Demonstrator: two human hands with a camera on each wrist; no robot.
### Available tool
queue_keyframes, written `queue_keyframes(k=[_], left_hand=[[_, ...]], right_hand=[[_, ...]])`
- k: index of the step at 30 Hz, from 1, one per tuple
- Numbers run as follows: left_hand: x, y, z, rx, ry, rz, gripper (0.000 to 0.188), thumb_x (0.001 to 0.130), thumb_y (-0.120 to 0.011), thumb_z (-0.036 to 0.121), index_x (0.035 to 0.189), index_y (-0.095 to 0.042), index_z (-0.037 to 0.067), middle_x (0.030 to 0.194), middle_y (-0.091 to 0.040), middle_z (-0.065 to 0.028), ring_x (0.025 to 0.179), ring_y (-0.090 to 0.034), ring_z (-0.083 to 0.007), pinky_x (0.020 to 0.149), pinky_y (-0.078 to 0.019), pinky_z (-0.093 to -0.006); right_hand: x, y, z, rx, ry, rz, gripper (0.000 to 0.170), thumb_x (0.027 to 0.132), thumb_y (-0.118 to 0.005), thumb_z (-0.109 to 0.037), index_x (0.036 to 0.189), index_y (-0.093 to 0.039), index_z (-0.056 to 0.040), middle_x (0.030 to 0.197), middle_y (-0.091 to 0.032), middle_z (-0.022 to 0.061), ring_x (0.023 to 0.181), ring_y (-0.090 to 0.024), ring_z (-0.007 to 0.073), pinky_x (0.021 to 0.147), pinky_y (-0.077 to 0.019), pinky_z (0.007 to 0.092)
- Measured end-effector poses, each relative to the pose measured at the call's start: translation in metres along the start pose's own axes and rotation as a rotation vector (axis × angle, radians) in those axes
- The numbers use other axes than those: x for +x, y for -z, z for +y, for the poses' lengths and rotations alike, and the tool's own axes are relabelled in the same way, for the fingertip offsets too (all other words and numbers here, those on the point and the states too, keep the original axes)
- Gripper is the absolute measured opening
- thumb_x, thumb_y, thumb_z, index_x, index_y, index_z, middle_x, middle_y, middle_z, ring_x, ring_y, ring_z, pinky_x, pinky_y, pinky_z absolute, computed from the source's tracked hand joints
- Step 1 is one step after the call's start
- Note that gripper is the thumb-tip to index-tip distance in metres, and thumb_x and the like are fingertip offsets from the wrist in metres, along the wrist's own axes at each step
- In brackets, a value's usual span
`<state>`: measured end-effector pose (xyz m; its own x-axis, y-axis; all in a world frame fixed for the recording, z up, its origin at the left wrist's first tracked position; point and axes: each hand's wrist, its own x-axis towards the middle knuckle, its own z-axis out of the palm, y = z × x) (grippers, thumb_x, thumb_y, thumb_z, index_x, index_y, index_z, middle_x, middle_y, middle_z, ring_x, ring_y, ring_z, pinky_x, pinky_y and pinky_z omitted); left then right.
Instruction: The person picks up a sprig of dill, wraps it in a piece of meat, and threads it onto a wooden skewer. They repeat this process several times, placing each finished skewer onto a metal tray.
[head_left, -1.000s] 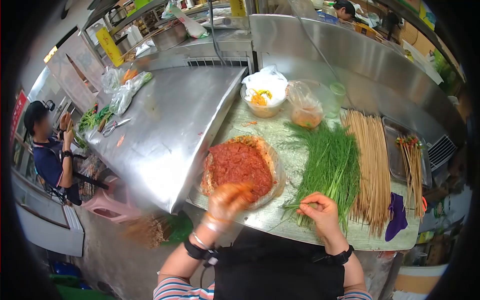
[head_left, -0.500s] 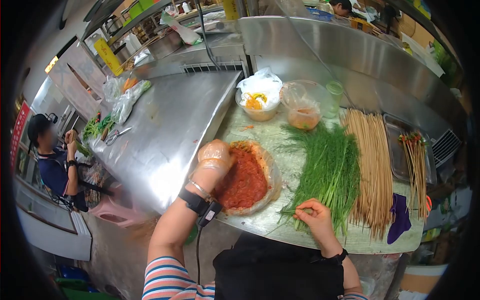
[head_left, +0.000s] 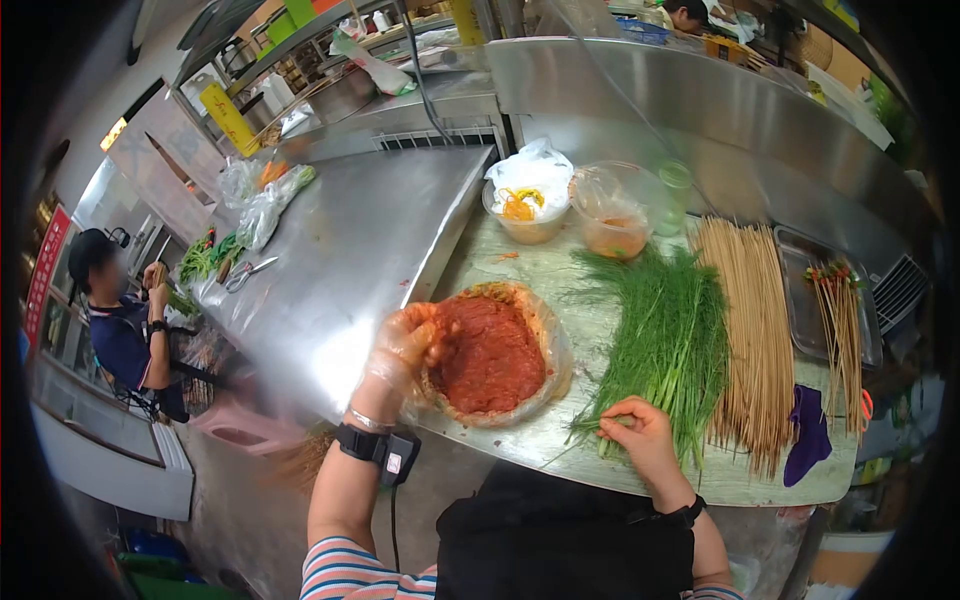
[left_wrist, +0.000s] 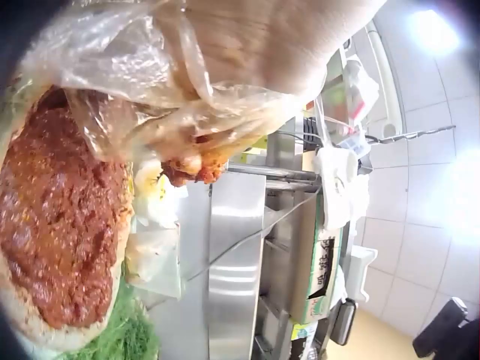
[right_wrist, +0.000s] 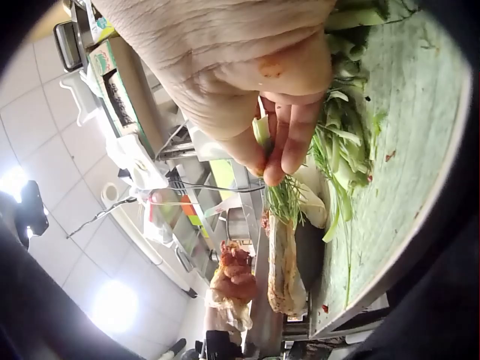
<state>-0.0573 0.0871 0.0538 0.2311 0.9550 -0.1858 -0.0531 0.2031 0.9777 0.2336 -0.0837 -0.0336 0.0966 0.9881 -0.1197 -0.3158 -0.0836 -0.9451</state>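
Note:
My left hand (head_left: 405,338), in a clear plastic glove, is at the left rim of a plastic-lined bowl (head_left: 560,375) of red minced meat (head_left: 495,355). Its fingers are curled round a clump of meat, and red meat (left_wrist: 196,169) shows at the fingertips in the left wrist view. Bare, my right hand (head_left: 642,432) pinches a thin green herb sprig (right_wrist: 281,199) between thumb and fingers, feathery leaves sticking out past the fingertips. That hand is at the near left edge of a large pile of feathery dill-like greens (head_left: 665,340).
Right of the greens lie many wooden skewers (head_left: 745,340), a metal tray (head_left: 795,290) with tipped skewers, and a purple cloth (head_left: 805,435). Two plastic tubs, one holding a white bag (head_left: 535,180), stand behind. Scissors (head_left: 250,275) rest on the steel counter (head_left: 360,230); a person (head_left: 125,320) is at far left.
My left hand moved from in front of the bowl into the meat, then rose back out to its left rim with meat in its fingers. My right hand stays by the greens, pinching the sprig.

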Motion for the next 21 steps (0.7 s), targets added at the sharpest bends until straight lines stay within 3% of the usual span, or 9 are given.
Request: queue_keyframes(k=[3,4,7,8,12,15,18,20,21], left_hand=[[-0.005,0.004,-0.021,-0.222,0.025,-0.154,0.021,0.084,-0.055,0.002,0.105,-0.055,0.000,0.092,-0.064,-0.0128,0.046,-0.046,-0.0089,0.041,-0.0372,-0.0184],[-0.009,0.007,-0.027,-0.344,0.032,-0.276,0.024,0.086,-0.056,0.003,0.110,-0.054,0.000,0.098,-0.062,-0.0158,0.054,-0.054,-0.0133,0.047,-0.0442,-0.0208],[-0.023,-0.016,-0.037,-0.497,0.006,-0.183,0.025,0.088,-0.055,0.005,0.112,-0.052,-0.001,0.093,-0.063,-0.0169,0.065,-0.061,-0.0196,0.060,-0.0529,-0.0299],[-0.024,-0.012,-0.044,-0.479,-0.015,-0.246,0.027,0.090,-0.056,0.011,0.113,-0.051,-0.001,0.093,-0.062,-0.0169,0.079,-0.064,-0.0242,0.070,-0.0552,-0.0341],[-0.031,-0.014,-0.055,-0.426,-0.047,-0.215,0.029,0.088,-0.058,0.011,0.115,-0.054,-0.001,0.092,-0.061,-0.0134,0.080,-0.062,-0.0232,0.068,-0.0539,-0.0332],[-0.036,-0.024,-0.055,-0.167,-0.193,-0.067,0.028,0.089,-0.058,0.013,0.112,-0.056,-0.003,0.092,-0.063,-0.0130,0.077,-0.063,-0.0190,0.069,-0.0525,-0.0279],[-0.038,-0.024,-0.052,-0.034,-0.352,-0.051,0.026,0.088,-0.059,0.012,0.109,-0.060,-0.004,0.095,-0.064,-0.0104,0.081,-0.061,-0.0160,0.075,-0.0508,-0.0260],[-0.046,-0.022,-0.040,-0.123,-0.080,-0.071,0.024,0.088,-0.058,0.009,0.108,-0.061,-0.004,0.103,-0.062,-0.0093,0.090,-0.059,-0.0160,0.082,-0.0487,-0.0266],[-0.047,-0.022,-0.039,-0.165,-0.048,-0.088,0.023,0.088,-0.058,0.008,0.107,-0.061,-0.004,0.106,-0.061,-0.0090,0.093,-0.059,-0.0162,0.083,-0.0480,-0.0267]], right_hand=[[-0.001,-0.001,0.002,0.020,-0.026,0.005,0.010,0.080,-0.062,0.008,0.090,-0.060,0.0044,0.090,-0.055,0.0066,0.081,-0.061,0.0146,0.074,-0.0562,0.0275],[-0.002,-0.001,0.002,0.021,-0.031,0.011,0.010,0.080,-0.062,0.007,0.090,-0.060,0.0043,0.089,-0.055,0.0066,0.081,-0.061,0.0147,0.073,-0.0559,0.0273],[-0.005,-0.005,-0.002,0.003,-0.039,0.018,0.010,0.080,-0.063,0.007,0.090,-0.060,0.0038,0.089,-0.056,0.0066,0.080,-0.062,0.0149,0.072,-0.0550,0.0263],[-0.007,-0.007,-0.005,-0.015,-0.038,0.012,0.010,0.080,-0.063,0.007,0.090,-0.061,0.0036,0.089,-0.056,0.0067,0.080,-0.062,0.0149,0.072,-0.0546,0.0260],[-0.011,-0.015,-0.012,-0.085,-0.030,-0.012,0.009,0.081,-0.063,0.007,0.090,-0.061,0.0036,0.089,-0.056,0.0065,0.079,-0.062,0.0150,0.071,-0.0534,0.0250],[-0.013,-0.020,-0.014,-0.113,-0.012,-0.038,0.010,0.080,-0.063,0.007,0.089,-0.060,0.0039,0.090,-0.055,0.0061,0.079,-0.062,0.0147,0.071,-0.0534,0.0245],[-0.014,-0.022,-0.015,-0.142,-0.016,-0.045,0.010,0.080,-0.063,0.007,0.089,-0.060,0.0042,0.090,-0.054,0.0059,0.079,-0.062,0.0144,0.070,-0.0534,0.0237],[-0.014,-0.023,-0.017,-0.140,-0.009,-0.047,0.010,0.080,-0.063,0.007,0.089,-0.060,0.0039,0.090,-0.055,0.0059,0.079,-0.062,0.0141,0.069,-0.0532,0.0229],[-0.014,-0.024,-0.017,-0.138,-0.006,-0.048,0.010,0.080,-0.063,0.007,0.089,-0.060,0.0037,0.090,-0.055,0.0059,0.079,-0.062,0.0140,0.069,-0.0530,0.0225]])
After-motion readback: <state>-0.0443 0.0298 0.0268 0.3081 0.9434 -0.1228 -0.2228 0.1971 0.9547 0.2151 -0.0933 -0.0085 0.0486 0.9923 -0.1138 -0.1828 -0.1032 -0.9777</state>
